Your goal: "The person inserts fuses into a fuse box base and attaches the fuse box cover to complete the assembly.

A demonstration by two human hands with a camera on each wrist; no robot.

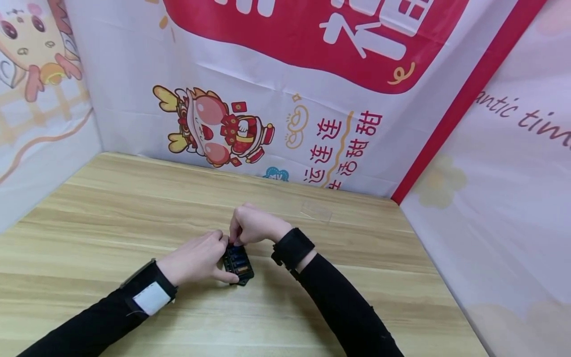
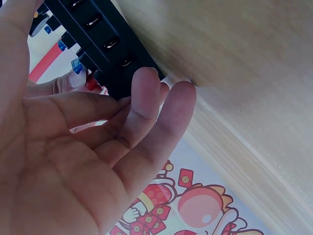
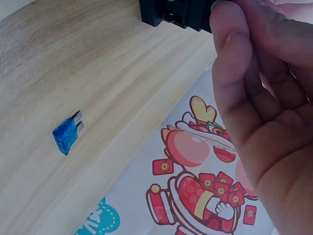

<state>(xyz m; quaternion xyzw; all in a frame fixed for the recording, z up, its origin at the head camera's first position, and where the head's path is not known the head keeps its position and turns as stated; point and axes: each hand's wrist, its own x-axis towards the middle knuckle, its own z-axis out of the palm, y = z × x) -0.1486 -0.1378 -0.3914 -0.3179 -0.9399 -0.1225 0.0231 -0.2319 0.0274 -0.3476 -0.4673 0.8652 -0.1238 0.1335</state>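
Observation:
A black fuse box (image 1: pixel 238 263) is tilted up off the table, held by my left hand (image 1: pixel 196 259) with the thumb at its near end and fingers along its far left side. Blue blade fuses and one orange-brown fuse (image 1: pixel 242 270) sit in its slots. At the far end, my right hand (image 1: pixel 257 225) pinches with thumb and fingertips; a red blade fuse (image 2: pixel 91 82) shows beside those fingertips, partly hidden. The underside, with metal contacts, faces the left wrist view. In the right wrist view a loose blue blade fuse (image 3: pixel 66 136) lies on the table, its prongs bare.
The wood-grain table (image 1: pixel 134 208) meets a printed cloth backdrop (image 1: pixel 250 64) at its back edge. Cloth walls also stand at left and right. A clear flat piece (image 1: pixel 316 211) lies on the table toward the back right.

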